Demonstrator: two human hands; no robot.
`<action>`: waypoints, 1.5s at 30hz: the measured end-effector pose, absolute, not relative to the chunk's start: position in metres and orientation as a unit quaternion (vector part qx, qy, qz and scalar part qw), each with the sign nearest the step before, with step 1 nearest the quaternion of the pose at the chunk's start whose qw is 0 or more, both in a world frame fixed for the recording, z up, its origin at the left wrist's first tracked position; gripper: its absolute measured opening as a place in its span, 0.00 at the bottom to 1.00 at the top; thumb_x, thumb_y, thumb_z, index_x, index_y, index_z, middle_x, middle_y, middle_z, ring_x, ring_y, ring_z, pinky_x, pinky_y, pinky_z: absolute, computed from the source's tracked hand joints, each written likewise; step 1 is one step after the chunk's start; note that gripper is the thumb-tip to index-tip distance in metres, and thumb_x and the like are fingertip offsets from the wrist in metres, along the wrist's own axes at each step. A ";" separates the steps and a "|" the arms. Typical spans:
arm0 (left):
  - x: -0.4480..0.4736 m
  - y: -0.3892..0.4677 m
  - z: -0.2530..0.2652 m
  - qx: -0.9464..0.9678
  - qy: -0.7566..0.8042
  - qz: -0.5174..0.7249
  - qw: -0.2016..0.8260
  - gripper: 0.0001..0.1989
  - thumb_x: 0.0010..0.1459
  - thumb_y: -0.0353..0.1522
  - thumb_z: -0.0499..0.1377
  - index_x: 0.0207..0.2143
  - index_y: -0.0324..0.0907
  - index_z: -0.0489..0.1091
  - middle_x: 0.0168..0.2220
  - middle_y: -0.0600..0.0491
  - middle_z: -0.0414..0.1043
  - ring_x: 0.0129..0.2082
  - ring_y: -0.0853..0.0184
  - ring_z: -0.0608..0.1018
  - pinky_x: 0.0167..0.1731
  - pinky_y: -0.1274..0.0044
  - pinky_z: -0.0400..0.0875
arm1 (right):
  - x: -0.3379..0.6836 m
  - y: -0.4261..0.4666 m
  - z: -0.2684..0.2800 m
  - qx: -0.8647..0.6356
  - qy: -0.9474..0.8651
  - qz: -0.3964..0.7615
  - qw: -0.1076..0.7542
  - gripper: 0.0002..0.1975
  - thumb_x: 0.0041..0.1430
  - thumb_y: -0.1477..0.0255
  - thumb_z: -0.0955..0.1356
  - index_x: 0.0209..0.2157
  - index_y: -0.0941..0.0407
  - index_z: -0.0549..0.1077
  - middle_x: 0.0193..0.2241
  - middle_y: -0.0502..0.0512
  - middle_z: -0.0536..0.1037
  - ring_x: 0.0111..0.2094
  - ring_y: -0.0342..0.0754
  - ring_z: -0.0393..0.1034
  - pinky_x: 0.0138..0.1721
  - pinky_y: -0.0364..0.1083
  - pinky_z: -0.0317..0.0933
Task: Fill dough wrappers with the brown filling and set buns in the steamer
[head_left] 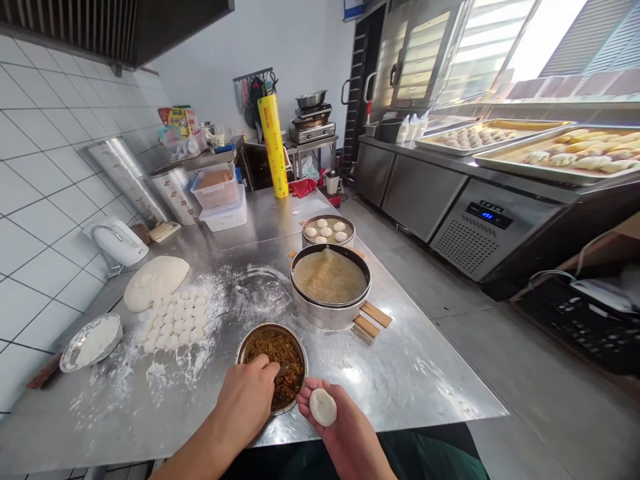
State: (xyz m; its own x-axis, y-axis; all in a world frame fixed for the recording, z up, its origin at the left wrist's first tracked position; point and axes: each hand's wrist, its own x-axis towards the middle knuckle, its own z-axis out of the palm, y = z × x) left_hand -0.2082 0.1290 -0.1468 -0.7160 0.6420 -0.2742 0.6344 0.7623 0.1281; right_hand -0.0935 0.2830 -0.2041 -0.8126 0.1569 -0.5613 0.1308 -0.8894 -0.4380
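Note:
My left hand (250, 390) is closed over the near-left rim of a round metal bowl (241, 343) of dark brown chopped filling (273, 345). It grips a slim utensil whose end dips into the filling; most of it is hidden, so I cannot tell its exact kind. To the right of the bowl, my right hand (345, 417) is palm up, cupped under a flat round dough wrapper (323, 407). Its fingertips are beside the bowl's rim. Floured small dough pieces (175, 320) lie in rows at the left, in front of a large dough lump (156, 283).
A round steamer (330, 313) with a mesh liner and wooden handles stands beyond the bowl. Behind it, another steamer (303, 233) holds several buns. A flour bowl (117, 331), white kettle (120, 241), plastic boxes (225, 212) and yellow film roll (273, 147) stand around the table.

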 end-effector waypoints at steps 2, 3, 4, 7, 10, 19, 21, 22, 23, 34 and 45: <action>-0.206 0.129 -0.149 0.344 0.925 0.014 0.158 0.16 0.68 0.28 0.50 0.46 0.47 0.77 0.43 0.46 0.78 0.38 0.60 0.82 0.35 0.71 0.71 | -0.093 0.283 -0.204 -0.312 -0.231 0.921 0.009 0.15 0.63 0.64 0.73 0.43 0.62 0.84 0.42 0.61 0.85 0.47 0.56 0.77 0.56 0.51 0.72; -0.206 0.128 -0.150 0.344 0.925 0.022 0.160 0.16 0.68 0.28 0.50 0.45 0.47 0.78 0.43 0.47 0.79 0.38 0.60 0.82 0.36 0.71 0.71 | -0.093 0.284 -0.204 -0.313 -0.230 0.922 0.009 0.15 0.63 0.64 0.73 0.42 0.62 0.84 0.41 0.61 0.85 0.46 0.56 0.77 0.56 0.51 0.72; -0.206 0.127 -0.150 0.342 0.925 0.037 0.160 0.17 0.68 0.28 0.50 0.44 0.48 0.78 0.43 0.47 0.79 0.39 0.61 0.82 0.37 0.71 0.71 | -0.092 0.284 -0.203 -0.313 -0.228 0.922 0.010 0.14 0.62 0.64 0.73 0.41 0.62 0.84 0.41 0.60 0.85 0.46 0.56 0.77 0.56 0.52 0.72; -0.208 0.123 -0.148 0.324 0.922 0.120 0.172 0.17 0.67 0.30 0.51 0.40 0.48 0.81 0.41 0.49 0.81 0.41 0.61 0.82 0.42 0.71 0.71 | -0.092 0.284 -0.203 -0.309 -0.226 0.924 0.014 0.13 0.61 0.64 0.74 0.40 0.60 0.84 0.40 0.60 0.85 0.47 0.57 0.76 0.57 0.53 0.71; -0.214 0.118 -0.145 0.277 0.908 0.218 0.227 0.15 0.64 0.31 0.55 0.39 0.50 0.83 0.42 0.53 0.84 0.43 0.61 0.82 0.44 0.72 0.70 | -0.091 0.286 -0.202 -0.321 -0.232 0.918 0.023 0.14 0.59 0.64 0.75 0.40 0.60 0.84 0.41 0.60 0.85 0.48 0.59 0.76 0.60 0.55 0.69; -0.234 0.105 -0.149 0.111 0.848 0.378 0.355 0.18 0.60 0.36 0.58 0.48 0.39 0.80 0.32 0.52 0.79 0.19 0.73 0.68 0.22 0.77 0.60 | -0.105 0.298 -0.200 -0.350 -0.246 0.897 0.114 0.16 0.52 0.61 0.78 0.38 0.57 0.83 0.39 0.56 0.85 0.50 0.59 0.75 0.65 0.58 0.64; -0.230 0.106 -0.142 0.116 0.850 0.393 0.332 0.17 0.62 0.36 0.57 0.48 0.41 0.80 0.33 0.53 0.79 0.21 0.72 0.70 0.24 0.77 0.62 | -0.114 0.296 -0.194 -0.343 -0.246 0.899 0.122 0.17 0.51 0.60 0.79 0.38 0.57 0.83 0.39 0.57 0.85 0.49 0.59 0.75 0.64 0.58 0.65; -0.226 0.107 -0.138 0.125 0.855 0.396 0.310 0.16 0.62 0.36 0.57 0.47 0.42 0.80 0.33 0.53 0.80 0.23 0.71 0.73 0.26 0.77 0.65 | -0.119 0.293 -0.190 -0.337 -0.244 0.901 0.122 0.17 0.50 0.61 0.79 0.38 0.57 0.83 0.40 0.58 0.85 0.49 0.59 0.75 0.63 0.58 0.65; -0.220 0.108 -0.134 0.138 0.863 0.396 0.280 0.16 0.64 0.36 0.56 0.48 0.44 0.80 0.34 0.53 0.81 0.26 0.69 0.76 0.30 0.76 0.69 | -0.123 0.291 -0.186 -0.331 -0.243 0.904 0.121 0.18 0.49 0.61 0.80 0.39 0.57 0.83 0.40 0.58 0.85 0.49 0.59 0.75 0.63 0.57 0.66; -0.186 0.101 -0.151 0.220 0.937 0.231 0.139 0.22 0.71 0.30 0.47 0.54 0.45 0.79 0.54 0.48 0.80 0.51 0.59 0.82 0.55 0.65 0.74 | -0.112 0.287 -0.200 -0.377 -0.251 0.882 0.134 0.21 0.47 0.58 0.79 0.39 0.58 0.84 0.38 0.59 0.85 0.46 0.60 0.76 0.57 0.57 0.68; -0.180 0.111 -0.157 0.275 0.939 0.143 0.151 0.21 0.67 0.25 0.49 0.45 0.50 0.81 0.43 0.51 0.79 0.39 0.63 0.83 0.40 0.73 0.71 | -0.101 0.273 -0.213 -0.340 -0.233 0.908 0.078 0.15 0.55 0.62 0.76 0.39 0.59 0.85 0.40 0.57 0.86 0.47 0.56 0.75 0.53 0.50 0.71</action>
